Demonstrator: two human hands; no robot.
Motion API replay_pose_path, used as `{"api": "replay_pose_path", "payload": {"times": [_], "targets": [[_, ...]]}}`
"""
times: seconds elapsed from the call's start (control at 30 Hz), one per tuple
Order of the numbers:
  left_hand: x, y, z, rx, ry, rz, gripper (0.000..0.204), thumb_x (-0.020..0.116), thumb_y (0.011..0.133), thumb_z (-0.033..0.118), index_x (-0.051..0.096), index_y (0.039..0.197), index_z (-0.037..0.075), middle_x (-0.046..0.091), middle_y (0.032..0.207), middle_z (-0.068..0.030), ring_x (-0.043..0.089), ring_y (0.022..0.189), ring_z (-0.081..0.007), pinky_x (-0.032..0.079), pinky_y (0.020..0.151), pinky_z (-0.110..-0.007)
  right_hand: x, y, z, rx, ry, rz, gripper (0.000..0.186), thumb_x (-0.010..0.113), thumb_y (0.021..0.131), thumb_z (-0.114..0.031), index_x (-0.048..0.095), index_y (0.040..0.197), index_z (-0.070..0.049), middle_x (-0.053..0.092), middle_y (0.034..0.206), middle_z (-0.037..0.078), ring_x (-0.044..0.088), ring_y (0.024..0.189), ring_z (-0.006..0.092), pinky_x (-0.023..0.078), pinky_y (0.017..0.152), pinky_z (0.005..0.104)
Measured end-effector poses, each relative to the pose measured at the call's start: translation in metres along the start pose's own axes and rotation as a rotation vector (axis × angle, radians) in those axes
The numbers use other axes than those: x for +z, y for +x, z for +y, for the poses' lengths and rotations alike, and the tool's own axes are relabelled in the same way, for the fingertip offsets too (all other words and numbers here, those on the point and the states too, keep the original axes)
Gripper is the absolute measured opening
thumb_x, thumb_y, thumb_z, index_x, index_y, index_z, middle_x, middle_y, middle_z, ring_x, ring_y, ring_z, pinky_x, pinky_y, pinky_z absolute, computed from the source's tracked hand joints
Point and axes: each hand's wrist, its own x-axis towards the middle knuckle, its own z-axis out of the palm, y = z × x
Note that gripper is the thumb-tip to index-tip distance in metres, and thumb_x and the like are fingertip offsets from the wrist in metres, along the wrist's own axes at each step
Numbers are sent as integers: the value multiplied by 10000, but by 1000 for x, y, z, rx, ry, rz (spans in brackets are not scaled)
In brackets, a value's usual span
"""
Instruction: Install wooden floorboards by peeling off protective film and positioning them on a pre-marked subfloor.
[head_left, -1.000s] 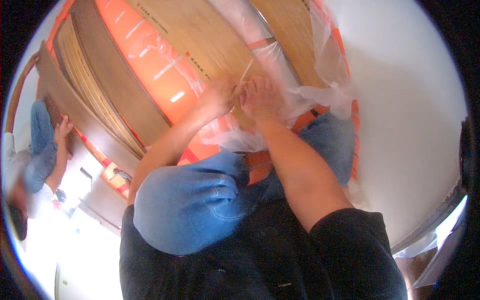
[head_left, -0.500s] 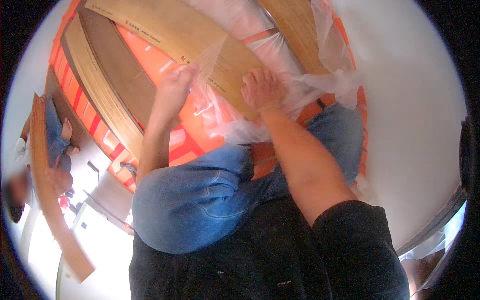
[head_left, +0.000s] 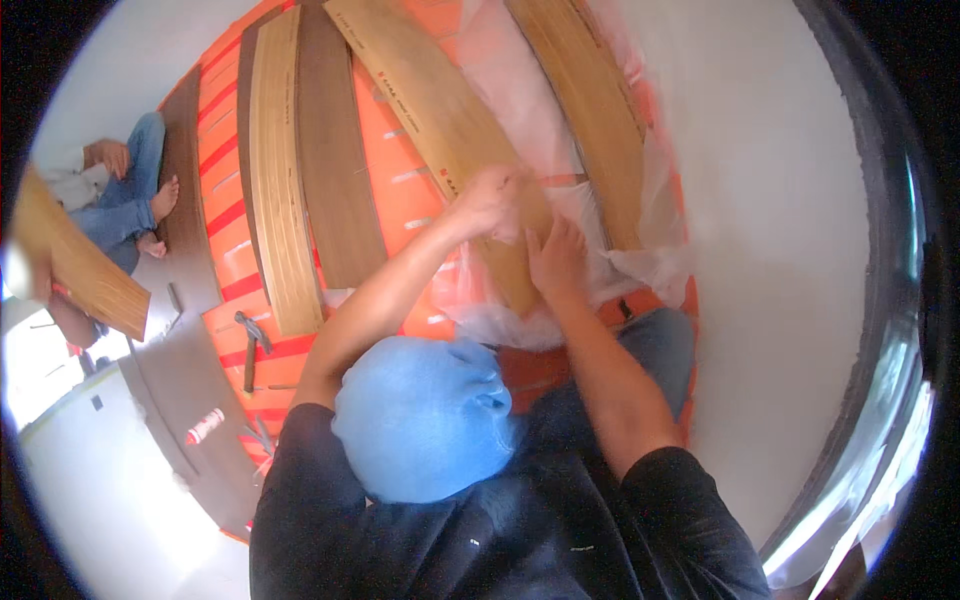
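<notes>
A long wooden floor plank (head_left: 430, 90) lies slanting in front of me, printed along its left edge. Thin clear plastic film (head_left: 530, 335) bunches around its near end. My left hand (head_left: 490, 208) is closed over the plank, blurred by motion; whatever its fingers hold is hidden. Close beside it, my right hand (head_left: 560, 262) rests at the plank's right edge with fingers bent and thumb apart from them. What lies under those fingers cannot be made out.
More planks lie on orange underlay (head_left: 225, 135): a light one (head_left: 280, 180) at left and another (head_left: 590, 130) at right, partly in film. A hammer (head_left: 252, 348) and a red-white tube (head_left: 205, 427) lie at left. A seated co-worker (head_left: 120, 200) is far left, near a raised plank (head_left: 85, 265). A pale wall stands right.
My left hand has moved right, from film pulled up beside the plank to over the plank near my right hand. My view has shifted, showing the hammer and tube more plainly.
</notes>
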Motion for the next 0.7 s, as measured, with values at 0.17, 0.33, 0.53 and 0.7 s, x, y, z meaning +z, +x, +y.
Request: {"api": "replay_pose_path", "payload": {"times": [0.17, 0.33, 0.53, 0.7], "targets": [[21, -10, 29, 384, -139, -40, 298, 490, 1046, 243, 673, 1061, 9, 694, 953, -220, 684, 910, -323, 549, 811, -454, -58, -27, -24, 68, -35, -149, 605, 684, 909, -298, 498, 1403, -2, 504, 1426, 270, 478, 1318, 438, 395, 1107, 520], [50, -34, 22, 427, 18, -215, 263, 535, 989, 193, 682, 1130, 25, 686, 1057, -223, 665, 994, -265, 537, 869, -440, -60, -67, -11, 56, 33, 2, 615, 663, 921, -310, 480, 1398, 32, 506, 1406, 300, 474, 1310, 465, 378, 1103, 535], [58, -32, -36, 490, 165, -6, 359, 564, 1021, 320, 648, 1206, 24, 688, 933, -160, 673, 894, -252, 547, 787, -422, -16, -76, 32, 85, -152, -61, 701, 665, 933, -330, 410, 1460, 56, 469, 1442, 318, 421, 1346, 503, 341, 1127, 571], [3, -41, -75, -22, -71, 23, 443, 531, 1055, 445, 658, 1054, 20, 653, 800, -131, 626, 737, -221, 509, 674, -408, -28, -54, 23, 55, -38, -262, 763, 704, 913, -287, 355, 1494, 64, 391, 1509, 322, 378, 1390, 505, 316, 1161, 572]]}}
